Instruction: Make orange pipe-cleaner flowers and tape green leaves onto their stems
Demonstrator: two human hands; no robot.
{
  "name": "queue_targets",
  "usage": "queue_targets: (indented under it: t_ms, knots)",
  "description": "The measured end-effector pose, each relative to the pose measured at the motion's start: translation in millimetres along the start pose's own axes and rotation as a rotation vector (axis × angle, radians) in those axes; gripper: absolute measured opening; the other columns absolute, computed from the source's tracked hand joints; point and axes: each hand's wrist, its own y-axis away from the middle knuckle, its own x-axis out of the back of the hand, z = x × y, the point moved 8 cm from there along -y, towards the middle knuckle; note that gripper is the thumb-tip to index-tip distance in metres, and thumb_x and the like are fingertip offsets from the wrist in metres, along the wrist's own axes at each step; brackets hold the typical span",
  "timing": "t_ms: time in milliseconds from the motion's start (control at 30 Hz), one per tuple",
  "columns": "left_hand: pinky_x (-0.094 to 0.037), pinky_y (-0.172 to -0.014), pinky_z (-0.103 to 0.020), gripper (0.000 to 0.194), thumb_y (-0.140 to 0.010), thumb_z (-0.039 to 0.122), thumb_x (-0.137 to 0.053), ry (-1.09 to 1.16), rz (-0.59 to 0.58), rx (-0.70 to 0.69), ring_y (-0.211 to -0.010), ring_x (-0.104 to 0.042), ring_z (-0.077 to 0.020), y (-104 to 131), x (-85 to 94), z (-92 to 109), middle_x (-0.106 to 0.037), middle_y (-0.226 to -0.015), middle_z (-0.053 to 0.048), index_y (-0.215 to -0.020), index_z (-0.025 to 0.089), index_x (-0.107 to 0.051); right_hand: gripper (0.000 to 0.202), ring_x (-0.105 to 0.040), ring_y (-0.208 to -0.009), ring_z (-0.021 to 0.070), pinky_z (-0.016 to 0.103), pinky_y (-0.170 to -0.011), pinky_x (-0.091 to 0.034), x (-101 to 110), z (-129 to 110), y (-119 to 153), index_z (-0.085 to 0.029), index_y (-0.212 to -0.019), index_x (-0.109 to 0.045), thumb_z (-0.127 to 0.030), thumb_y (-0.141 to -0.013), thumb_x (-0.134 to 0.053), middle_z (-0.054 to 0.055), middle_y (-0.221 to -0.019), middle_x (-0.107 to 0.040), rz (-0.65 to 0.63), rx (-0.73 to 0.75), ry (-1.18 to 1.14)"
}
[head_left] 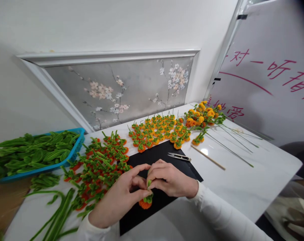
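Over a black mat (134,217) on the white table, both hands meet at a small orange flower (145,204) with green pieces on it. My left hand (124,192) has its thumb and fingers closed on the green part from the left. From the right, my right hand (167,178) pinches the same green part, its fingers curled. The orange petals hang below the fingertips, facing down. Beyond my right hand, thread snips (179,156) lie on the mat's far part. The exact contact between the fingertips is partly hidden.
Rows of orange-and-green flowers (99,167) stand left of the mat, with yellow-orange ones (157,129) behind it. A blue basket (77,145) holds green leaves at the left. Green strips (58,214) lie at the front left. A wooden stick (208,157) and stemmed flowers (204,113) lie rightward.
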Motion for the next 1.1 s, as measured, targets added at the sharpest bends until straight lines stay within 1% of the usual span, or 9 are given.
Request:
queue_targets:
  t_ms: [100, 233, 300, 367, 500, 733, 867, 1000, 1100]
  knots:
    - [-0.046, -0.071, -0.028, 0.061, -0.072, 0.016, -0.061, -0.019, 0.001, -0.007, -0.070, -0.057, -0.0153, 2, 1.8, 3, -0.062, -0.070, 0.004, -0.131, 0.017, -0.042, 0.010, -0.057, -0.081, 0.0124, 0.028, -0.081, -0.038, 2, 0, 1, -0.018, -0.082, -0.057, -0.019, -0.090, -0.052, 0.002, -0.084, -0.064, 0.018, -0.009, 0.010]
    - [-0.046, -0.079, -0.030, 0.058, -0.069, 0.013, -0.063, -0.077, 0.050, -0.060, -0.083, -0.061, -0.0181, 2, 3.4, 6, -0.066, -0.086, 0.000, -0.126, 0.021, -0.050, 0.008, -0.055, -0.073, 0.0126, 0.028, -0.075, -0.038, 7, 2, 2, -0.018, -0.080, -0.054, -0.022, -0.088, -0.054, 0.001, -0.076, -0.061, 0.072, -0.038, 0.037]
    - [-0.047, -0.078, -0.030, 0.061, -0.066, 0.013, -0.066, -0.108, 0.095, -0.085, -0.078, -0.061, -0.0177, 0, 3.1, 5, -0.066, -0.081, 0.001, -0.125, 0.021, -0.051, 0.011, -0.055, -0.072, 0.0126, 0.028, -0.074, -0.037, 7, 1, 1, -0.018, -0.078, -0.053, -0.022, -0.088, -0.052, 0.000, -0.074, -0.060, 0.079, -0.039, 0.046]
    - [-0.047, -0.072, -0.029, 0.061, -0.065, 0.014, -0.067, -0.145, 0.158, -0.089, -0.068, -0.060, -0.0163, -2, 3.6, 3, -0.064, -0.071, 0.003, -0.124, 0.019, -0.051, 0.012, -0.055, -0.073, 0.0125, 0.028, -0.075, -0.037, 6, -1, 0, -0.018, -0.077, -0.052, -0.020, -0.088, -0.052, 0.000, -0.074, -0.060, 0.078, -0.031, 0.052]
    - [-0.047, -0.063, -0.027, 0.061, -0.064, 0.015, -0.067, -0.158, 0.230, -0.052, -0.061, -0.057, -0.0147, -4, 5.6, -2, -0.060, -0.062, 0.006, -0.124, 0.018, -0.052, 0.011, -0.055, -0.076, 0.0123, 0.028, -0.076, -0.037, 5, -2, -1, -0.018, -0.077, -0.054, -0.019, -0.088, -0.053, 0.001, -0.077, -0.061, 0.071, -0.013, 0.047]
    - [-0.045, -0.059, -0.024, 0.073, -0.064, 0.018, -0.067, -0.191, 0.216, -0.040, -0.056, -0.055, -0.0133, -2, 10.7, -2, -0.060, -0.057, 0.007, -0.134, 0.018, -0.045, 0.011, -0.057, -0.078, 0.0127, 0.028, -0.077, -0.038, 2, 3, 1, -0.018, -0.079, -0.057, -0.023, -0.089, -0.056, 0.002, -0.080, -0.062, 0.055, -0.022, 0.032]
    - [-0.045, -0.060, -0.025, 0.071, -0.068, 0.019, -0.064, -0.185, 0.188, -0.044, -0.056, -0.057, -0.0137, -2, 9.5, -3, -0.062, -0.058, 0.006, -0.135, 0.018, -0.042, 0.009, -0.057, -0.079, 0.0122, 0.027, -0.078, -0.038, 0, 7, 0, -0.018, -0.080, -0.058, -0.021, -0.089, -0.055, 0.002, -0.082, -0.062, 0.038, -0.044, 0.043]
    - [-0.045, -0.060, -0.026, 0.068, -0.071, 0.022, -0.063, -0.116, 0.148, -0.054, -0.056, -0.056, -0.0135, -4, 7.1, -3, -0.062, -0.059, 0.005, -0.135, 0.016, -0.042, 0.008, -0.057, -0.078, 0.0122, 0.026, -0.076, -0.039, 1, 9, -2, -0.017, -0.079, -0.058, -0.019, -0.087, -0.057, 0.001, -0.079, -0.062, 0.062, -0.057, 0.033]
    - [-0.044, -0.059, -0.025, 0.066, -0.072, 0.025, -0.065, -0.059, 0.133, -0.071, -0.058, -0.056, -0.0135, -8, 10.0, 0, -0.064, -0.062, 0.004, -0.133, 0.014, -0.043, 0.008, -0.056, -0.076, 0.0123, 0.025, -0.074, -0.039, 5, 13, -8, -0.017, -0.078, -0.058, -0.018, -0.086, -0.058, 0.001, -0.078, -0.061, 0.082, -0.086, 0.001]
